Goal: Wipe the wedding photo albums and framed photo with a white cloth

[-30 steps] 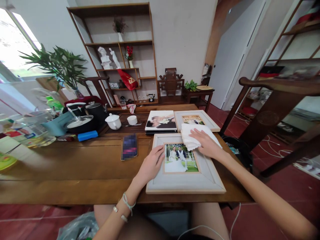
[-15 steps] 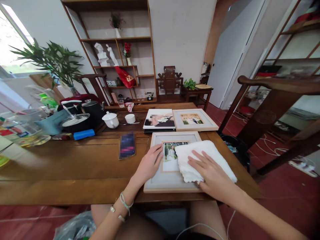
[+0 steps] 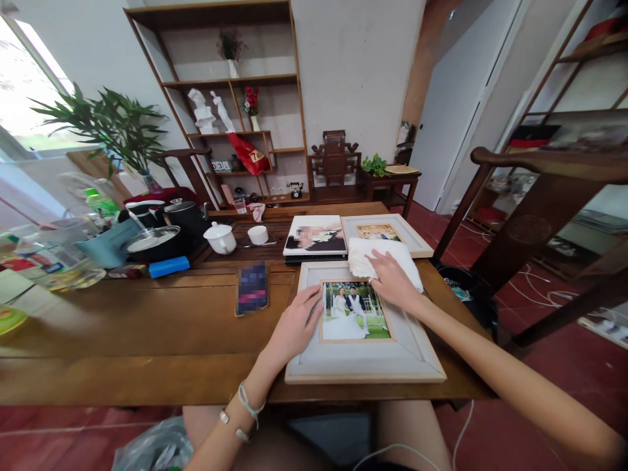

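A white-framed wedding photo (image 3: 407, 353) lies flat on the wooden table (image 3: 147, 327) in front of me. My left hand (image 3: 294, 327) rests open and flat on the frame's left border. My right hand (image 3: 392, 281) presses flat on a folded white cloth (image 3: 366, 255) at the frame's top right corner. Behind it lie a second white-framed photo (image 3: 417, 239) and a photo album (image 3: 316, 235).
A phone (image 3: 252, 288) lies left of the frame. Further left stand a white teapot (image 3: 220, 239), a cup (image 3: 258, 234), a black pot (image 3: 152, 242), a blue bar (image 3: 169, 266) and glass jars (image 3: 53, 258). A wooden chair (image 3: 540, 209) stands to the right.
My right hand slid the cloth from the frame's lower right, over the picture, up to its top right corner. The photo is uncovered again. My left hand stayed in place.
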The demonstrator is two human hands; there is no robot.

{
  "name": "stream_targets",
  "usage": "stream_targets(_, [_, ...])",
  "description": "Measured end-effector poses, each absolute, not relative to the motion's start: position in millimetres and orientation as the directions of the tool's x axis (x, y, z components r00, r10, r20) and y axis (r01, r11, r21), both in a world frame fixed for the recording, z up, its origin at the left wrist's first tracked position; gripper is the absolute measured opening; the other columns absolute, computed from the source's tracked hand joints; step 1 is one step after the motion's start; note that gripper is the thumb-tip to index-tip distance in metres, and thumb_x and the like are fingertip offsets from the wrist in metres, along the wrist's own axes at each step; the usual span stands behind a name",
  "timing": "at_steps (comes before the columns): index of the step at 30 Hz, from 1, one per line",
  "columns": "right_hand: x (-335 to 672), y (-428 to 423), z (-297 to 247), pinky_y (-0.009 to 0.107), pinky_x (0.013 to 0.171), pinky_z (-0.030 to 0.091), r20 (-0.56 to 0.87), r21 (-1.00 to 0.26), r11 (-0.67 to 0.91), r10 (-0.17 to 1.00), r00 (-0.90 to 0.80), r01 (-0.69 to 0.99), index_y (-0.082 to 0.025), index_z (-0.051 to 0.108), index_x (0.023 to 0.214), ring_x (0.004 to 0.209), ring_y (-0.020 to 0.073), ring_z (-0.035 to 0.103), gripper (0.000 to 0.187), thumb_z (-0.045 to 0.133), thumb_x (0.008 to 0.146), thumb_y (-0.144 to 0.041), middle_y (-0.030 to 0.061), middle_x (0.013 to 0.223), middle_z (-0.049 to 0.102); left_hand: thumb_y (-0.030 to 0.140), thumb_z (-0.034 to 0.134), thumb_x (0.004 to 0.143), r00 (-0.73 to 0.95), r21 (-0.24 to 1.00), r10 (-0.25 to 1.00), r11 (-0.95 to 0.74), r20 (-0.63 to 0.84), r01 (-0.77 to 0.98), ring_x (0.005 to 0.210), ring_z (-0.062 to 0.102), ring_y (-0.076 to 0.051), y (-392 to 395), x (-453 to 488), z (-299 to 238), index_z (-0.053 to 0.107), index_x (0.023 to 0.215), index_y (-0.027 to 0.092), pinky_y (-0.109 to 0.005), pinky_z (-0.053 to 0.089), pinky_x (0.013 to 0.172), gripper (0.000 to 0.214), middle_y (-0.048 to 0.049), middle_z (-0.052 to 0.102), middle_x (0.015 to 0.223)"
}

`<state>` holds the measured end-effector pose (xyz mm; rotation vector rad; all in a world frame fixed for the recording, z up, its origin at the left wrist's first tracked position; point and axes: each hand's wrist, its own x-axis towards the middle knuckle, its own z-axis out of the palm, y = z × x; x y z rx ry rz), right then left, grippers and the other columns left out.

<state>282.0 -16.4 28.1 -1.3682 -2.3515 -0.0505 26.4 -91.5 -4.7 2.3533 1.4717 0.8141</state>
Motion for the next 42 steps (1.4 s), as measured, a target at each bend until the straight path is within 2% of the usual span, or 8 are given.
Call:
stream_targets(4, [279.5,-44.8,24.8,0.055,0.113,0.021,0.253,-0.078,0.578,0.799,-0.545,0.812,0.002,0.045,0.134,0.139,0.0311,0.029,0.059,0.04,0.076,-0.009,0.0227,0.137,0.051,0.031,0.037,0.097,0.337,0.483,0.889,-0.453,0.311,0.75,0.134,0.043,-0.023,-91.7,27.1,-3.1,0.054,0.13,0.018,-0.041,0.036,0.113,0.039,-0.0099,0.049,0.143])
stream_targets(10, [278.7,-119.4,28.3,0.055,0.114,0.024,0.162,-0.06,0.592,0.801,-0.577,0.804,0.001,0.048,0.132,0.135,0.0316,0.036,0.061,0.042,0.072,-0.007,0.0206,0.137,0.052,0.031,0.038,0.097,0.333,0.469,0.88,-0.465,0.339,0.751,0.132,0.046,-0.024,-91.3,27.5,-4.1,0.054,0.13,0.02,-0.042,0.038,0.111,0.038,-0.0093,0.051,0.141])
stream_targets(16, [277.0,-179.7,27.0,0.053,0.111,0.031,0.199,-0.048,0.666,0.736,-0.647,0.744,-0.008,0.049,0.134,0.135,0.0292,0.037,0.07,0.045,0.064,-0.007,0.0143,0.141,0.05,0.032,0.037,0.097,0.337,0.465,0.886,-0.457,0.319,0.758,0.132,0.045,-0.024,-90.7,26.2,-6.9,0.053,0.131,0.02,-0.043,0.039,0.111,0.039,-0.0095,0.049,0.142])
stream_targets(22, [288.8,-143.0,22.6,0.049,0.113,0.029,0.235,-0.076,0.662,0.738,-0.632,0.745,-0.006,0.049,0.134,0.136,0.0268,0.036,0.076,0.047,0.058,-0.008,0.017,0.143,0.047,0.033,0.039,0.097,0.345,0.473,0.89,-0.451,0.297,0.757,0.133,0.045,-0.024,-92.2,26.1,-2.5,0.054,0.131,0.019,-0.042,0.038,0.112,0.04,-0.0096,0.049,0.142])
stream_targets(25, [296.0,-101.6,21.7,0.049,0.113,0.027,0.291,-0.079,0.62,0.763,-0.576,0.781,-0.004,0.05,0.132,0.136,0.0265,0.036,0.07,0.048,0.062,-0.009,0.0203,0.143,0.045,0.031,0.039,0.097,0.335,0.476,0.89,-0.45,0.309,0.755,0.132,0.046,-0.024,-93.1,26.9,-1.5,0.054,0.13,0.019,-0.042,0.039,0.111,0.039,-0.0094,0.05,0.142])
stream_targets(32, [298.2,-34.7,17.8,0.046,0.114,0.025,0.397,0.015,0.533,0.773,-0.494,0.846,-0.004,0.05,0.132,0.137,0.0262,0.036,0.062,0.046,0.071,-0.007,0.0187,0.141,0.048,0.016,0.035,0.094,0.302,0.486,0.9,-0.426,0.314,0.763,0.132,0.046,-0.022,-91.8,27.5,-5.8,0.056,0.128,0.018,-0.04,0.039,0.112,0.04,-0.0081,0.051,0.141])
stream_targets(37, [294.5,-43.0,18.1,0.046,0.113,0.027,0.372,0.078,0.538,0.765,-0.526,0.839,-0.004,0.051,0.13,0.135,0.0268,0.038,0.061,0.046,0.07,-0.006,0.0179,0.139,0.05,0.002,0.033,0.087,0.249,0.519,0.923,-0.373,0.294,0.769,0.133,0.045,-0.02,-92.2,28.6,-5.4,0.055,0.129,0.017,-0.039,0.038,0.113,0.05,-0.0069,0.05,0.142])
stream_targets(42, [288.2,-94.8,15.9,0.049,0.108,0.035,0.326,0.142,0.483,0.801,-0.502,0.864,-0.002,0.054,0.126,0.129,0.0304,0.045,0.058,0.046,0.069,-0.006,0.0207,0.133,0.055,-0.003,0.033,0.082,0.248,0.538,0.927,-0.366,0.281,0.759,0.133,0.045,-0.019,-91.3,28.9,-5.5,0.055,0.129,0.016,-0.039,0.035,0.115,0.056,-0.0065,0.05,0.143])
